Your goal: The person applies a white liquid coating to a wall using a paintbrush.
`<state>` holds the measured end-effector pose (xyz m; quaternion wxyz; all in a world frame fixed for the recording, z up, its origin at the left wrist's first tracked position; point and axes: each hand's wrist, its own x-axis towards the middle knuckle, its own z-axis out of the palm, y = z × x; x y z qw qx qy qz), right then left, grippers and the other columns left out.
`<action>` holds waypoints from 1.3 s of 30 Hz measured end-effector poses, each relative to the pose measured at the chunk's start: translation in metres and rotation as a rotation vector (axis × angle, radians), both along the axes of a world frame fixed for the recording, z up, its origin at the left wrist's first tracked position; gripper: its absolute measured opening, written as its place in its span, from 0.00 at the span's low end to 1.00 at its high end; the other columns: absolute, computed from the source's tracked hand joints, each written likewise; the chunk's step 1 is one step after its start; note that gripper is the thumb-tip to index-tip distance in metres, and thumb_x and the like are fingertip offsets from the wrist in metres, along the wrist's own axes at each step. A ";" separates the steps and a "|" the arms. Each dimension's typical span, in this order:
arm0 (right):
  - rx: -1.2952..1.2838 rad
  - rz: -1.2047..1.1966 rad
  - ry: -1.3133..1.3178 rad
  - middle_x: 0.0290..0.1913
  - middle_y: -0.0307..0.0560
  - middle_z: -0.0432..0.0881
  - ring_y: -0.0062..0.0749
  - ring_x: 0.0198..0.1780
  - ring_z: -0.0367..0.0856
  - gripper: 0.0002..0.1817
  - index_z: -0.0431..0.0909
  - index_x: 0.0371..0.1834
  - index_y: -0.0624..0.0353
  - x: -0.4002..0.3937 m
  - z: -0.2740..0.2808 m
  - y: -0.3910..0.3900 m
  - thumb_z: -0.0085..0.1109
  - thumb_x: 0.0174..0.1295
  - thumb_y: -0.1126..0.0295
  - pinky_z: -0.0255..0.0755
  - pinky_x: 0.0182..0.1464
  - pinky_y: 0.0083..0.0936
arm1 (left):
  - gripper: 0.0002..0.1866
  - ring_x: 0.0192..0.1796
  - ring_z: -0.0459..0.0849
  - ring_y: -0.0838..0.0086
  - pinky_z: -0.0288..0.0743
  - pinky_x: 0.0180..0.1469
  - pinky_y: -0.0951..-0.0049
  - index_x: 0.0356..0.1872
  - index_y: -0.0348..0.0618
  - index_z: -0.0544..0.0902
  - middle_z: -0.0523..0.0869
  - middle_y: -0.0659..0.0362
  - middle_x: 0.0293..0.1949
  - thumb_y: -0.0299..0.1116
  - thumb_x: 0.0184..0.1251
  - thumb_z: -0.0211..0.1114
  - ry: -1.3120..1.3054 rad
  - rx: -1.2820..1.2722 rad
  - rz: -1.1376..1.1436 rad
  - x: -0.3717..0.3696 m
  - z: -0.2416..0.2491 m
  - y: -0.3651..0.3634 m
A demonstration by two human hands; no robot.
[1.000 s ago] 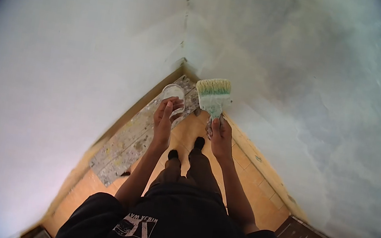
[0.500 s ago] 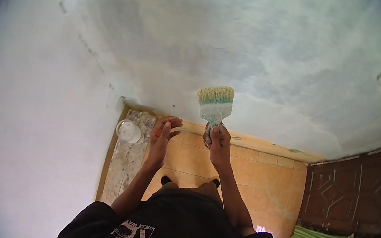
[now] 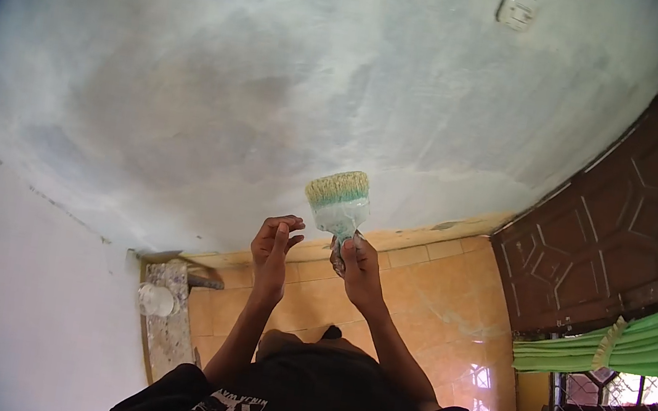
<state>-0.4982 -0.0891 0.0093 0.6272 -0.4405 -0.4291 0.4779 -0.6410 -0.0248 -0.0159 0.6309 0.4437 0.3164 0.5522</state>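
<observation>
A wide paintbrush (image 3: pixel 339 211) points bristles-up in front of me, its pale bristles and ferrule smeared with white and green paint. My right hand (image 3: pixel 358 269) is wrapped round its handle. Just left of the brush, my left hand (image 3: pixel 275 244) is raised with fingers loosely curled and apart, holding nothing. Beyond both hands rises a wall (image 3: pixel 275 112) with patchy white paint over grey areas.
A whitish container (image 3: pixel 157 300) stands on a paint-spattered board (image 3: pixel 172 333) at the left. Orange tiles (image 3: pixel 434 298) cover the floor. On the right are a dark wooden door (image 3: pixel 596 237), a green curtain (image 3: pixel 631 344) and a barred window. A switch (image 3: pixel 517 10) sits high on the wall.
My view has turned to the right, bringing more of the door, curtain and wall switch in. The brush now tilts a little to the left, still in my right hand.
</observation>
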 end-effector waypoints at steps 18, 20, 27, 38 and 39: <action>-0.018 -0.182 -0.076 0.20 0.31 0.64 0.12 0.22 0.59 0.18 0.70 0.33 0.60 0.198 0.004 0.031 0.41 0.76 0.58 0.54 0.25 0.14 | 0.21 0.32 0.76 0.76 0.72 0.42 0.73 0.25 0.40 0.69 0.77 0.58 0.27 0.40 0.80 0.46 -0.004 0.175 -0.311 0.200 -0.022 0.073; -0.032 -0.189 -0.103 0.20 0.32 0.64 0.12 0.22 0.59 0.19 0.70 0.33 0.60 0.220 0.004 0.038 0.40 0.76 0.58 0.55 0.25 0.14 | 0.17 0.33 0.77 0.76 0.73 0.43 0.73 0.29 0.38 0.73 0.78 0.59 0.29 0.37 0.78 0.49 0.066 0.236 -0.284 0.229 -0.009 0.085; -0.009 -0.183 -0.005 0.21 0.32 0.64 0.12 0.23 0.60 0.18 0.71 0.34 0.60 0.288 0.020 0.053 0.41 0.76 0.58 0.55 0.26 0.13 | 0.05 0.41 0.82 0.75 0.76 0.48 0.73 0.38 0.34 0.80 0.82 0.58 0.35 0.26 0.71 0.60 0.156 0.266 -0.300 0.295 0.016 0.099; 0.016 0.002 -0.014 0.19 0.31 0.63 0.12 0.20 0.58 0.23 0.71 0.34 0.62 0.417 0.015 0.052 0.42 0.75 0.51 0.51 0.23 0.14 | 0.18 0.41 0.81 0.74 0.76 0.48 0.70 0.34 0.37 0.79 0.82 0.58 0.35 0.40 0.78 0.50 -0.022 -0.048 0.104 0.400 -0.021 0.046; 0.013 0.037 -0.010 0.19 0.31 0.63 0.12 0.20 0.57 0.23 0.71 0.36 0.62 0.426 0.014 0.050 0.42 0.74 0.50 0.51 0.23 0.14 | 0.17 0.41 0.81 0.75 0.76 0.48 0.70 0.35 0.38 0.79 0.82 0.59 0.34 0.41 0.78 0.51 -0.025 -0.015 0.103 0.409 -0.018 0.042</action>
